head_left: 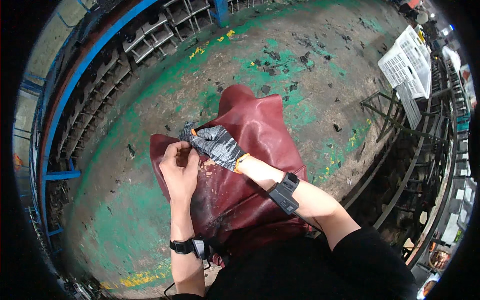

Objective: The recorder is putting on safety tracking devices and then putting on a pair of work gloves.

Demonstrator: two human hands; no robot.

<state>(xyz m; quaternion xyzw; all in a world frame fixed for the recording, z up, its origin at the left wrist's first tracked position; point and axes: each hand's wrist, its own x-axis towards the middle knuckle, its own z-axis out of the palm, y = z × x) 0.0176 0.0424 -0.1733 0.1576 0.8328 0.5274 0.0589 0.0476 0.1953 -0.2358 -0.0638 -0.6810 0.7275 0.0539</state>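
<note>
Recorded at the far left: blue steel racking (75, 90) curving along the edge of a worn green-painted floor (150, 220) strewn with dark scraps. Found next, rising from the lower edge, the bare left hand (179, 167) with a black wrist band (182, 246) behind it; fingers drawn close together and pinched against the thumb on the fingertips of a grey knit glove (220, 150). Judged a fine grip, taken there because the loose fabric ends give the only purchase. Found the glove worn on the right hand (216, 145), orange cuff at the wrist, its fingers pointing left toward the bare hand; fingers bent, but whether gripping anything could not be told. Noted a second black band (285, 192) on the right forearm. Found under both hands a dark red leather hide (255, 130), draped over the lap and spilling forward, in contact with both hands; judged so placed to keep it off the dirty floor and within reach. Long axis running from the lap away from the body, narrow rounded end pointing toward the upper part of the view. Observed further right a green metal frame (395, 120), well apart from the hide, and beyond it white slatted crates (407, 62) stacked at the far right.
</note>
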